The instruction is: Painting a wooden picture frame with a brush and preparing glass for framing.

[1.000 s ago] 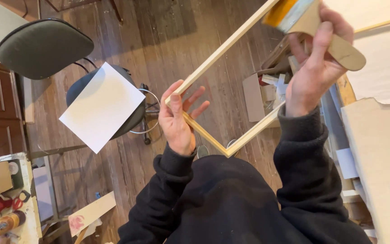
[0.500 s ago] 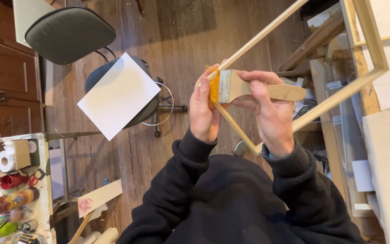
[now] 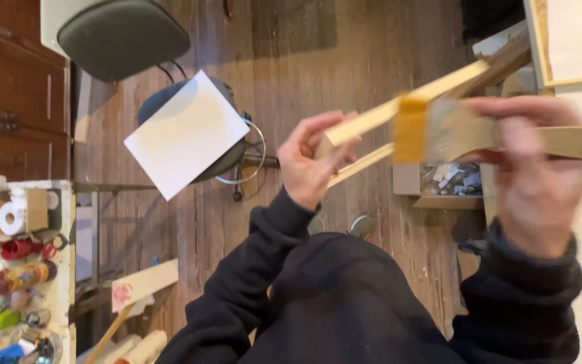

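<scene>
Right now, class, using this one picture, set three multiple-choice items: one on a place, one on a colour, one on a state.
1. Where does the white sheet lie?
A. On the dark round stool
B. On the floor by the paint bottles
C. In the cardboard box

2. What colour is the band on the flat paintbrush?
A. Blue
B. Orange-yellow
C. Black

3. What is the left hand doing?
A. Hanging free at the side
B. Resting flat on the floor
C. Gripping the end of the wooden frame

Answers:
1 A, the sheet lies on the stool seat.
2 B, an orange-yellow band sits between bristles and wooden handle.
3 C, its fingers close round the frame bar while the right hand holds the brush.
</scene>
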